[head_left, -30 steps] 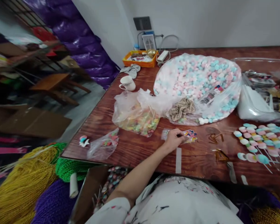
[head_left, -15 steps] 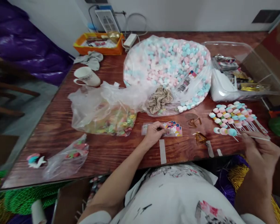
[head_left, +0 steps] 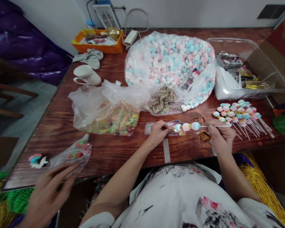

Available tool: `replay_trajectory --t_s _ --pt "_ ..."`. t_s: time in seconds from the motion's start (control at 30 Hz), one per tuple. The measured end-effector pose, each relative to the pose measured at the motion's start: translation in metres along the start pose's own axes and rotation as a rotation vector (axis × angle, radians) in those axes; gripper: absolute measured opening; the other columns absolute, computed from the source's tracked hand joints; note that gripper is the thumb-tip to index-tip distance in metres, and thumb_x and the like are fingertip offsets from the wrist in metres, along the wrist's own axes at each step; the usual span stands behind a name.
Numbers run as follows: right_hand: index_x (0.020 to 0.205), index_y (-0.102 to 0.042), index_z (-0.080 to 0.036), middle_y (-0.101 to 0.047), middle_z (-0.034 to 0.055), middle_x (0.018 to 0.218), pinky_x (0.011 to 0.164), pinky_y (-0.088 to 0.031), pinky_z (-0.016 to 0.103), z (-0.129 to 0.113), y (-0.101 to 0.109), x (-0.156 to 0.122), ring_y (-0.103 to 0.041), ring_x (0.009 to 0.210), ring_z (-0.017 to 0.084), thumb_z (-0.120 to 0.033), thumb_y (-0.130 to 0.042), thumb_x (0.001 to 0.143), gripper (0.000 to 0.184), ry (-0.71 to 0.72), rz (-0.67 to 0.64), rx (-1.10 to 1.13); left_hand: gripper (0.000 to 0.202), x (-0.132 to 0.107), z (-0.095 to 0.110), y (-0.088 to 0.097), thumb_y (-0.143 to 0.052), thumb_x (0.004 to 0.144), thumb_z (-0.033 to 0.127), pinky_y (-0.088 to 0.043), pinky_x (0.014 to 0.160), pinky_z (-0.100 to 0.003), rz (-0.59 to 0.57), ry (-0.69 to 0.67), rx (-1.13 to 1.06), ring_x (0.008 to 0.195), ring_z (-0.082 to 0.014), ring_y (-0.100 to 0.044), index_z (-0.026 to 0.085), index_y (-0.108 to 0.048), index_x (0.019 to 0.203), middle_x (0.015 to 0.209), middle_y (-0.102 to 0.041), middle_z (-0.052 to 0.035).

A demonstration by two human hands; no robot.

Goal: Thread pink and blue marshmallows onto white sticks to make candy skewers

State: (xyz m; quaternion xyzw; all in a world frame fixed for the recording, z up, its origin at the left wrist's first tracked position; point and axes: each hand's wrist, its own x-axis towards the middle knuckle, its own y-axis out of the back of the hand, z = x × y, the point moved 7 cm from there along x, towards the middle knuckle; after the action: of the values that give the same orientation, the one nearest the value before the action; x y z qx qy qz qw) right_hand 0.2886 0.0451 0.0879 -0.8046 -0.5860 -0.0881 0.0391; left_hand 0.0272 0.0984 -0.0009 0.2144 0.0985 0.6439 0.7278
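Observation:
My right hand point(head_left: 222, 136) pinches the white stick of a marshmallow skewer point(head_left: 186, 127), held level with its pink, white and blue marshmallows pointing left. My left hand point(head_left: 158, 134) is closed with its fingertips on the clear printed plastic bags point(head_left: 150, 128) lying on the table. The skewer's tip is right beside these fingertips; whether it is inside a bag I cannot tell. Gold twist ties point(head_left: 204, 136) lie under and near the skewer. To the right, several finished-looking marshmallow skewers point(head_left: 238, 112) lie in a pile.
Another person's hand point(head_left: 49, 193) reaches in at lower left, by a small bag of red candies point(head_left: 79, 148). Behind are a bag of gummies point(head_left: 118, 122), a large marshmallow bag point(head_left: 168, 57), a mug point(head_left: 87, 75) and a clear plastic bin point(head_left: 228, 93).
My right hand has brought the skewer left from beside the pile to my left hand's fingertips. My left hand has stayed about in place. Another person's hand has come in at lower left.

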Motion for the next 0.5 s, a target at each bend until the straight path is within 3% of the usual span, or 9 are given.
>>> replay_trajectory --t_s 0.13,0.5 --pt "0.084 -0.074 -0.024 -0.073 0.0016 0.081 0.083 -0.053 0.037 -0.009 -0.006 0.004 -0.067 0.081 0.018 -0.028 -0.068 0.081 0.008 0.190 -0.029 -0.082 0.014 -0.001 0.003 -0.001 -0.074 0.070 0.020 -0.039 0.063 -0.024 -0.003 -0.035 0.003 0.065 -0.0118 -0.053 0.016 -0.062 0.064 0.067 -0.059 0.0012" --pt "0.091 -0.073 -0.024 -0.072 0.0011 0.083 0.079 -0.054 0.035 -0.033 -0.020 0.013 -0.067 0.083 0.018 -0.017 -0.067 0.082 0.014 0.337 -0.143 -0.102 0.019 -0.007 0.010 -0.005 -0.074 0.072 0.018 -0.036 0.061 -0.023 -0.020 -0.143 0.071 0.064 -0.0113 -0.050 0.016 -0.057 0.064 0.065 -0.054 0.0019"
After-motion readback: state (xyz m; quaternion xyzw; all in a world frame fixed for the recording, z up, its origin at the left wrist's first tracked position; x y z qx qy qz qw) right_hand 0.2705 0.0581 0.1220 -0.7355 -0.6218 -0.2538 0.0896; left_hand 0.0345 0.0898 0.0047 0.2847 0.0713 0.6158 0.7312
